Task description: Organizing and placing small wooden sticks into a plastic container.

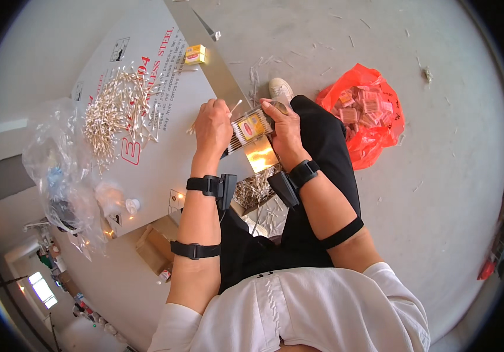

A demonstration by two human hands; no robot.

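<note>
Both my hands are raised in front of me by the table's edge. My left hand is closed on cotton swabs; one swab sticks out by the fingertips, and more tips show at its left side. My right hand grips the right edge of a flat swab pack, with its thumb on top. A row of white swabs and a yellow-and-red card show in this pack. Below it is a shiny gold sheet; how the two join I cannot tell. A large heap of loose cotton swabs lies on the table.
A small yellow box stands near the table's far edge. Clear plastic bags lie at left. Under my hands is a carton of swabs. A red bag with pink packs sits on the floor at right, and swabs are scattered there.
</note>
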